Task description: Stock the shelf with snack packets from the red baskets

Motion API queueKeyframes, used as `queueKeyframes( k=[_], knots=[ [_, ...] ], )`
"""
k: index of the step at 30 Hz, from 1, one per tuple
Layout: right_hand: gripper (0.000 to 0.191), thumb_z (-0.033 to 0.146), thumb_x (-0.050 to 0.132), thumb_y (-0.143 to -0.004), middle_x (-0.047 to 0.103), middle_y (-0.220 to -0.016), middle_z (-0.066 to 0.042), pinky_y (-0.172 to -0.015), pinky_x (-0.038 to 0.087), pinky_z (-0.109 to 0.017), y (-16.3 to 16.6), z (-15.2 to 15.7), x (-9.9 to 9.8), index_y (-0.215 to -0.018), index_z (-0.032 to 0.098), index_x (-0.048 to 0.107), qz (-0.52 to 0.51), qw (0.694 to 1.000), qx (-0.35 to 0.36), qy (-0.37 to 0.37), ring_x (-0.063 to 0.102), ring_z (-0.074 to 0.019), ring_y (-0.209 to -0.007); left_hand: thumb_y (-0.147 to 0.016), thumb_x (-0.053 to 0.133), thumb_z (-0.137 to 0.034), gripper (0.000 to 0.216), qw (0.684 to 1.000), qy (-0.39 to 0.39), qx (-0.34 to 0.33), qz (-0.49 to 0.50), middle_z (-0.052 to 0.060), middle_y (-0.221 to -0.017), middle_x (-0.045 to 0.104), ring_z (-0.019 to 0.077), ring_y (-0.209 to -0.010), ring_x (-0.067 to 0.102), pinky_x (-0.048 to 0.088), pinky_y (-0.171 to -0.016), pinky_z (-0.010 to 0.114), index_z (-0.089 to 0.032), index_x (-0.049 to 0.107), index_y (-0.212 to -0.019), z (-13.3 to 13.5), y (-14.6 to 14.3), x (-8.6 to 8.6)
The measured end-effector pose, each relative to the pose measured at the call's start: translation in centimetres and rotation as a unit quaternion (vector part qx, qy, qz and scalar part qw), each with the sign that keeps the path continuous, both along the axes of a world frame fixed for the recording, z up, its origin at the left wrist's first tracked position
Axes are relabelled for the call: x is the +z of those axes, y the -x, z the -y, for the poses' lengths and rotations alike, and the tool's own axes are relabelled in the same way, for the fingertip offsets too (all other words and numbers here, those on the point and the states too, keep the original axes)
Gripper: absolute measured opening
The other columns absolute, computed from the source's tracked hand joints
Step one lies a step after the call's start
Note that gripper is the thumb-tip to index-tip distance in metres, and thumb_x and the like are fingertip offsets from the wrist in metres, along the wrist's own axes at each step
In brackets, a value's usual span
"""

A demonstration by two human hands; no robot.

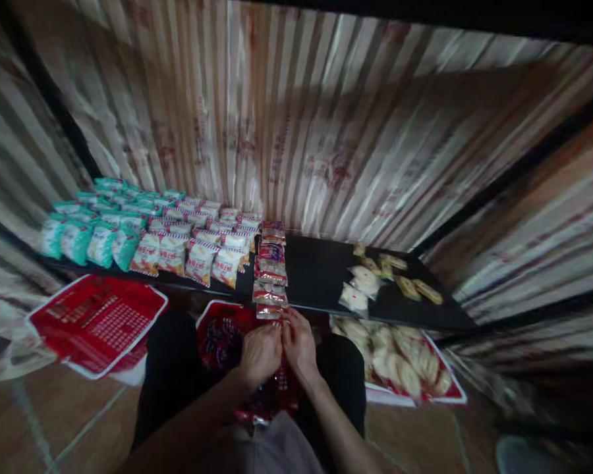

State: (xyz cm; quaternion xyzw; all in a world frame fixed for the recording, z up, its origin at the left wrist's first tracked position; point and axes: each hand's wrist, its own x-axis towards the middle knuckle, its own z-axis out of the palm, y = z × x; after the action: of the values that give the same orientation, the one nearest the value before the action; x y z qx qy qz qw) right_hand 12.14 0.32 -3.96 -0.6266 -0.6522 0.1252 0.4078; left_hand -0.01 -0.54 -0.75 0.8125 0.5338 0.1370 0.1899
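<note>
My left hand (261, 353) is closed in front of the black shelf's edge, above a red basket (205, 316) between my knees. Beside it, my right hand (299, 342) has its fingers bent inward, close to the lowest red packet (271, 311). The two hands meet at the fingertips; what they pinch is mostly hidden and blurred. From the hands, a column of small red foil packets (271, 268) runs back along the shelf (311, 276). Dark, shiny packets (222, 341) lie inside the basket, partly covered by my arms.
White-and-orange snack bags (199, 260) and teal bags (101, 243) stand in rows on the left. Flat white packs (366, 282) and yellowish packs (408, 288) lie on the right. A red basket of pale packs (398, 359) and another red basket (99, 322) flank my knees.
</note>
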Motion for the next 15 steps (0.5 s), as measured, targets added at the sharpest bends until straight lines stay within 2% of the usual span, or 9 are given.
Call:
queueKeyframes(
  k=[4,7,12,15],
  knots=[
    [0.030,0.023,0.039,-0.085,0.062,-0.104,-0.010,-0.092,0.043,-0.039,0.7,2.9,-2.1,-0.103,0.017,0.061,-0.020,1.000,-0.004,0.016,0.055,-0.0200,-0.101,-0.085,0.032,-0.015,0.030,0.999,0.053,-0.002,0.009,0.007,-0.092,0.067,0.0179,-0.086,0.062,0.046,-0.079,0.028,-0.017,0.062,-0.089,1.9,0.3,-3.1],
    [0.029,0.019,0.037,-0.084,0.064,-0.098,-0.009,-0.089,0.044,-0.035,1.4,3.8,-4.0,-0.098,0.017,0.063,0.000,0.996,0.015,0.089,0.057,-0.0197,-0.096,-0.084,0.033,-0.014,0.031,0.992,0.118,0.016,0.036,0.007,-0.096,0.067,0.0175,-0.090,0.062,0.045,-0.080,0.026,-0.018,0.062,-0.093,2.5,0.8,-5.4],
    [0.032,0.011,0.040,-0.078,0.067,-0.099,-0.011,-0.086,0.044,-0.029,2.6,2.2,-7.5,-0.098,0.014,0.065,0.069,0.955,0.054,0.284,0.060,-0.0198,-0.095,-0.079,0.041,-0.011,0.025,0.964,0.233,0.107,0.075,0.009,-0.100,0.066,0.0176,-0.096,0.059,0.041,-0.086,0.025,-0.016,0.064,-0.088,1.7,1.5,-9.2],
    [0.032,0.010,0.042,-0.077,0.066,-0.104,-0.012,-0.085,0.044,-0.027,3.3,0.9,-9.0,-0.095,0.014,0.068,0.091,0.932,0.083,0.340,0.061,-0.0203,-0.096,-0.076,0.043,-0.007,0.025,0.948,0.257,0.167,0.085,0.010,-0.101,0.065,0.0169,-0.097,0.058,0.040,-0.086,0.024,-0.014,0.064,-0.088,0.6,1.9,-11.3]
  ],
)
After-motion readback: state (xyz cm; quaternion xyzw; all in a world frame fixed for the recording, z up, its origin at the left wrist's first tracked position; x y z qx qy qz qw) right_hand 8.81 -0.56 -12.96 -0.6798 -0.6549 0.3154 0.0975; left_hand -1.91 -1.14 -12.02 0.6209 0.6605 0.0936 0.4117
